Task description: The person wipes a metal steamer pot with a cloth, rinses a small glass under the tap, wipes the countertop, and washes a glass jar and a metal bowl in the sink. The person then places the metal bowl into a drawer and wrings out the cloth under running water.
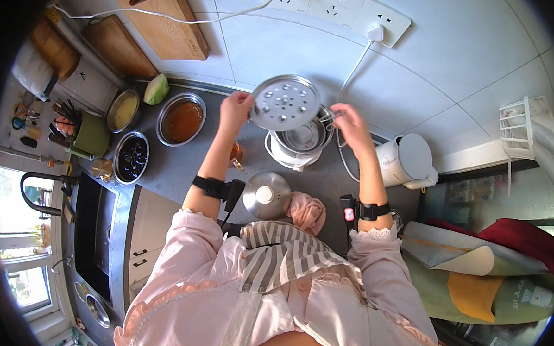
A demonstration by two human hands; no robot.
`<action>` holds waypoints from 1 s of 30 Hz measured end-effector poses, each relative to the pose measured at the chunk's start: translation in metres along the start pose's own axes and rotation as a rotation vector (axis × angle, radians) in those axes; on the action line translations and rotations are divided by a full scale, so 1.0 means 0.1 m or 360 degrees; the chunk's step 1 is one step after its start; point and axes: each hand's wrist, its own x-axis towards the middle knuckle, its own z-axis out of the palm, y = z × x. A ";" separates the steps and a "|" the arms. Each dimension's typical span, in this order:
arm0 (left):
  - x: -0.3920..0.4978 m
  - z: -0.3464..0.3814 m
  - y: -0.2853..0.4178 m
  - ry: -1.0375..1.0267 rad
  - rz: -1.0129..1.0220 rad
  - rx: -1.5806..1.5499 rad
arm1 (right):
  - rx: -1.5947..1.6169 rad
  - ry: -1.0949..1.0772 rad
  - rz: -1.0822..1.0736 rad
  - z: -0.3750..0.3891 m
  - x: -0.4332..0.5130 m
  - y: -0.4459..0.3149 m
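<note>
My left hand [237,108] grips the left rim of a round perforated metal steamer tray [286,102]. The tray is tilted above a small electric pot [302,141] with a white base, covering part of its opening. My right hand [354,130] pinches a metal wire handle or clip [333,115] at the pot's right rim; whether it belongs to the tray or the pot I cannot tell. Nearer to me lie a domed metal lid [267,196] with a white knob and a crumpled pink cloth [307,213].
Left on the counter are bowls of reddish-brown liquid [181,119], dark soaked food [133,158] and yellowish contents [123,110], plus a cabbage piece [157,89]. An amber glass vessel [236,154] stands left of the pot. A white kettle [404,159] and power cord [354,73] are right.
</note>
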 end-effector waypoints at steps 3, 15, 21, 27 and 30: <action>-0.03 -0.20 0.08 0.0055 -0.0054 -0.0178 | -0.0794 -0.0296 -0.0423 0.29 0.28 0.20; -0.10 -0.35 -0.01 0.0109 -0.0016 -0.0062 | -0.1286 -0.0533 -0.0602 0.40 0.46 0.35; -0.19 0.24 0.01 -0.0102 0.0099 0.0150 | -0.0139 0.0138 0.0411 0.08 0.09 0.02; -0.29 0.46 -0.04 -0.0269 0.0127 0.0368 | -0.0559 0.0520 0.0185 0.23 -0.21 0.50; -0.29 0.49 -0.07 -0.0100 0.0601 0.0881 | -0.0742 0.0750 0.0073 0.32 -0.30 0.57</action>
